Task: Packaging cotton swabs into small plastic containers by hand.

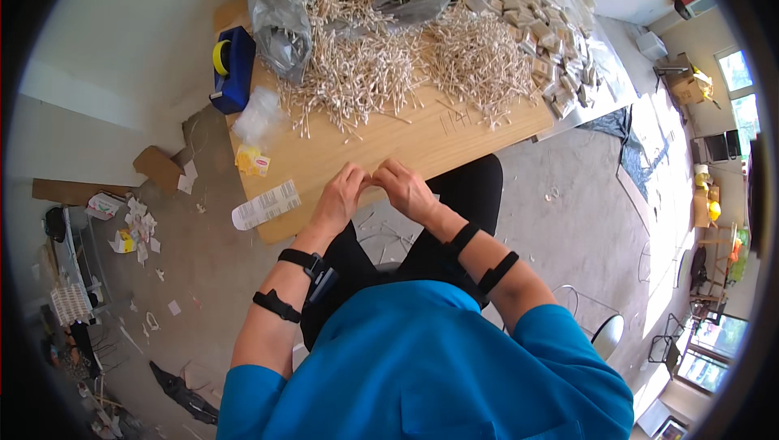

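My left hand and my right hand meet at the front edge of the wooden table. Fingers and thumbs of both are pinched together, tip to tip. Whatever lies between them is too small or hidden to make out. Beyond them, loose cotton swabs are heaped across the table, with a second pile of cotton swabs to the right. A printed paper strip lies left of my left hand, near the table corner. Farther up sit yellow-and-white labels and a clump of clear plastic bags.
At the table's left edge stands a blue tape dispenser with yellow tape. A grey plastic bag spills swabs at the back. Many small filled packets are stacked on the right. A stool is behind my right arm; scraps litter the floor.
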Available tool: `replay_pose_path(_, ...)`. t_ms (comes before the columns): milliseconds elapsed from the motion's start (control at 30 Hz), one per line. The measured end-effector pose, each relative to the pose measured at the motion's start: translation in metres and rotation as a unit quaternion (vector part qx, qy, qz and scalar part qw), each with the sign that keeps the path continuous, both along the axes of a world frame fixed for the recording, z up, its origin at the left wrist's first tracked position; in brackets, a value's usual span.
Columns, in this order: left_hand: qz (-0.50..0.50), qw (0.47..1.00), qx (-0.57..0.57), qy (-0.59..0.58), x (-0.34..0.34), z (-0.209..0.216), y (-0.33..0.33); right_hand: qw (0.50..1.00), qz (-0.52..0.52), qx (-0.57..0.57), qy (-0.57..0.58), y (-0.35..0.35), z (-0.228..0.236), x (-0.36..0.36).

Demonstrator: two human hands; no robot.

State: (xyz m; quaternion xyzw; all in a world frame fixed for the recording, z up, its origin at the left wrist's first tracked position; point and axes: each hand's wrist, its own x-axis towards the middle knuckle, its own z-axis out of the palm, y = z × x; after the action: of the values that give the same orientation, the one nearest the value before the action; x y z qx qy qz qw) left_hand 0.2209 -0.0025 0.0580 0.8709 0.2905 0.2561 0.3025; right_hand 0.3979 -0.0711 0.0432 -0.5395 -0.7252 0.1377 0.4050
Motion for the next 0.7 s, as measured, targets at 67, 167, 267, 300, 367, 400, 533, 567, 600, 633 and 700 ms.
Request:
replay_pose_path(67, 0.018, 0.999, -0.013, -0.031, 0.000, 0.024, 0.002, 1.000, -0.007, 0.007, 0.009, 0.002, 0.022, -0.002)
replay_pose_path(167, 0.118, 0.982, -0.010, -0.146, 0.003, 0.098, -0.007, 0.928, -0.226, -0.037, 0.293, -0.018, 0.057, -0.008)
replay_pose_path(267, 0.156, 0.923, -0.146, -0.321, -0.002, 0.130, -0.024, 0.694, -0.088, -0.067, 0.712, -0.027, 0.096, -0.006)
replay_pose_path(300, 0.159, 0.918, -0.137, -0.336, 0.002, 0.140, -0.030, 0.643, -0.032, -0.075, 0.762, -0.024, 0.113, -0.013)
replay_pose_path(367, 0.061, 0.899, -0.186, -0.392, 0.023, 0.159, -0.050, 0.554, 0.057, -0.107, 0.824, -0.024, 0.139, -0.031)
replay_pose_path(400, 0.055, 0.860, -0.243, -0.446, 0.034, 0.178, -0.061, 0.519, 0.087, -0.127, 0.841, -0.027, 0.153, -0.038)
replay_pose_path(533, 0.072, 0.891, -0.091, -0.440, 0.044, 0.230, -0.068, 0.456, 0.080, -0.178, 0.868, -0.035, 0.151, -0.056)
replay_pose_path(567, 0.069, 0.925, 0.024, -0.372, 0.042, 0.238, -0.064, 0.456, 0.082, -0.182, 0.867, -0.035, 0.150, -0.056)
replay_pose_path(600, 0.072, 0.923, 0.019, -0.377, 0.042, 0.243, -0.064, 0.456, 0.082, -0.185, 0.867, -0.036, 0.149, -0.055)
replay_pose_path(633, 0.084, 0.922, 0.027, -0.376, 0.040, 0.248, -0.064, 0.450, 0.088, -0.191, 0.868, -0.035, 0.150, -0.057)
replay_pose_path(700, 0.101, 0.921, 0.032, -0.375, 0.038, 0.250, -0.066, 0.438, 0.097, -0.203, 0.870, -0.035, 0.152, -0.060)
